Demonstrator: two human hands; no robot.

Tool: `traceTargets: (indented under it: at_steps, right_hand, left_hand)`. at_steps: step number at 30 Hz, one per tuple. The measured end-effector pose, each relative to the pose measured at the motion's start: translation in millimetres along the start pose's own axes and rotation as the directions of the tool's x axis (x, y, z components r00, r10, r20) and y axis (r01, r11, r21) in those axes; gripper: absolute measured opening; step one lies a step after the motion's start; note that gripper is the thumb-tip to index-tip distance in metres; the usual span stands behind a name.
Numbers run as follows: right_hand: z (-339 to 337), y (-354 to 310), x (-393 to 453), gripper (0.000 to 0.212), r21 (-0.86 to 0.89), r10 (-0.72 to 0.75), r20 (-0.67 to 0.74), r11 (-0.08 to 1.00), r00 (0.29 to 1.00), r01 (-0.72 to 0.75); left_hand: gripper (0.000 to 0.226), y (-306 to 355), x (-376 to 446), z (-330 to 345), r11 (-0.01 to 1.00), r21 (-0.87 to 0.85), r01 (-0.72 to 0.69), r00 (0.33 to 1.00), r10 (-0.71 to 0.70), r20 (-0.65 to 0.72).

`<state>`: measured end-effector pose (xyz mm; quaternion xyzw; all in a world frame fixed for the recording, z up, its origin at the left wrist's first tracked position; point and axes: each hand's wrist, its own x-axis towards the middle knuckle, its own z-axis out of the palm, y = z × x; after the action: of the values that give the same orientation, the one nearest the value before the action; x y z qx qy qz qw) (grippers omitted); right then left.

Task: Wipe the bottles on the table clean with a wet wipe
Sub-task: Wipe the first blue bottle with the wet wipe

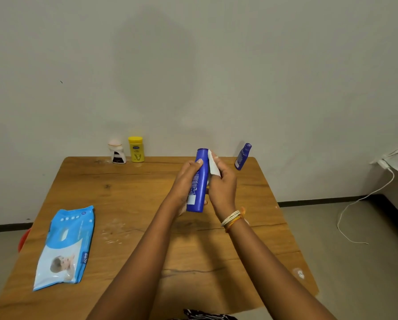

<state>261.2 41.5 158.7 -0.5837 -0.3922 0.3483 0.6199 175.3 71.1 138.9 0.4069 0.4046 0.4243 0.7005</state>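
Gripping tall blue bottle (198, 181) above table (147, 199), left hand (185, 181) wraps its body; right hand (221, 183) pinches wet wipe (213, 167) against upper side. Risk: damp plastic slipping from grip, dropping onto table.

Four bottles (199, 181), one wipe pack (64, 248), one wet wipe (214, 167)

Upright blue bottle (198, 181), wipe (213, 166) alongside
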Motion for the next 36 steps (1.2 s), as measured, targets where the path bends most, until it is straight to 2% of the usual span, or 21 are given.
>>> traceTargets:
  at_steps: [2, 5, 7, 9, 11, 13, 14, 16, 18, 20, 22, 26, 30, 32, 36]
  right_hand:
    - [-2.3, 10.8, -13.1, 0.037, -0.069, -0.05, 0.024, 0.996, 0.998, 0.052]
    - [-7.4, 22.2, -29.7, 0.052, -0.224, -0.187, 0.148, 0.95, 0.971, 0.217]
    - [-10.6, 26.4, -35.6, 0.06, -0.359, -0.25, 0.217, 0.879, 0.944, 0.315]
    - [-15.3, 28.8, -43.8, 0.063, -0.458, -0.295, 0.303, 0.788, 0.906, 0.41]
    - [-21.5, 29.4, -55.8, 0.067, -0.455, -0.354, 0.434, 0.707, 0.828, 0.541]
    - [-31.4, 27.0, -63.0, 0.062, -0.39, -0.377, 0.543, 0.679, 0.75, 0.623]
    - [-35.8, 22.9, -61.6, 0.055, -0.36, -0.388, 0.554, 0.686, 0.736, 0.632]
    - [-39.2, 11.9, -50.5, 0.041, -0.327, -0.423, 0.473, 0.731, 0.773, 0.6]
    - [-36.3, 1.2, -31.0, 0.042, -0.316, -0.464, 0.327, 0.767, 0.823, 0.558]
    - [-28.8, -6.2, -8.7, 0.052, -0.372, -0.504, 0.263, 0.734, 0.823, 0.568]
    - [-19.7, -8.0, 10.8, 0.058, -0.43, -0.485, 0.348, 0.678, 0.803, 0.596]
    - [-12.2, 5.3, 13.9, 0.054, -0.509, -0.281, 0.584, 0.604, 0.761, 0.613]
    - [-26.7, 26.6, -15.8, 0.056, -0.516, -0.298, 0.657, 0.492, 0.692, 0.702]
    - [-37.9, 35.1, -35.2, 0.056, -0.503, -0.316, 0.647, 0.506, 0.693, 0.701]
    - [-51.7, 35.8, -50.8, 0.052, -0.402, -0.375, 0.53, 0.679, 0.761, 0.614]
  left_hand:
    - [0.03, 1.5, 4.5, 1.3, 0.999, -0.041, 0.022, 0.998, -0.025, -0.06]
    - [0.034, 3.0, 7.3, 2.2, 0.986, -0.07, 0.152, 0.982, -0.159, -0.104]
    - [0.039, 3.8, 8.0, 1.6, 0.966, -0.103, 0.236, 0.969, -0.242, -0.044]
    - [0.042, 2.5, 9.4, -2.4, 0.932, -0.228, 0.282, 0.959, -0.274, 0.068]
    - [0.036, 2.0, 11.5, -9.3, 0.87, -0.402, 0.286, 0.958, -0.246, 0.148]
    - [0.033, -0.6, 15.8, -18.6, 0.826, -0.506, 0.25, 0.967, -0.186, 0.174]
    - [0.034, -1.3, 16.7, -23.0, 0.817, -0.528, 0.23, 0.972, -0.164, 0.169]
    - [0.039, -1.5, 16.1, -29.0, 0.813, -0.539, 0.218, 0.975, -0.163, 0.148]
    - [0.043, -0.9, 15.0, -29.8, 0.829, -0.508, 0.233, 0.972, -0.178, 0.155]
    - [0.041, -1.1, 14.0, -26.6, 0.843, -0.485, 0.234, 0.972, -0.191, 0.137]
    - [0.038, -1.4, 12.9, -22.2, 0.835, -0.504, 0.22, 0.975, -0.183, 0.123]
    - [0.039, -4.5, 13.4, -20.6, 0.815, -0.559, 0.152, 0.988, -0.144, 0.059]
    - [0.042, -4.5, 16.5, -30.7, 0.792, -0.599, 0.118, 0.988, -0.156, -0.012]
    - [0.041, -5.7, 16.5, -34.1, 0.774, -0.627, 0.088, 0.991, -0.131, -0.022]
    - [0.041, -11.2, 14.2, -37.8, 0.804, -0.586, 0.102, 0.989, -0.143, -0.024]
